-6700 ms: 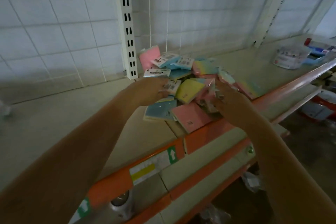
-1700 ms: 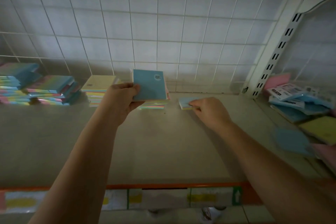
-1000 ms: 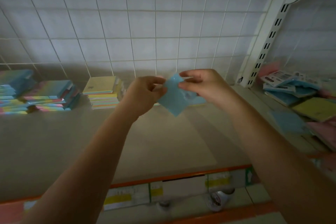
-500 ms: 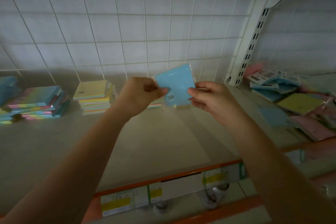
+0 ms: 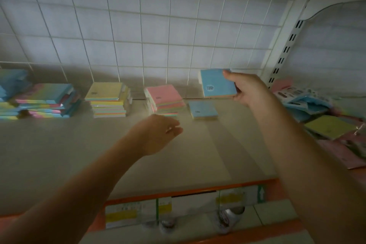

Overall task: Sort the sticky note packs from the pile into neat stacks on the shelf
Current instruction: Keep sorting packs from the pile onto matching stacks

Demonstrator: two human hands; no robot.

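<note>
My right hand grips a blue sticky note pack by its right edge and holds it in the air above a single blue pack lying on the shelf. My left hand hovers over the shelf in front of the pink-topped stack, fingers loosely curled and holding nothing. Left of that stand a yellow-topped stack and rainbow-edged stacks. The unsorted pile of blue, yellow and pink packs lies at the right.
The beige shelf has an orange front rail with price labels. A white wire grid backs it, and a slotted white upright separates the stacks from the pile.
Half a second ago both hands held the blue pack in front of me. My left hand has let go and dropped lower; my right hand has carried the pack right, above the single blue pack.
</note>
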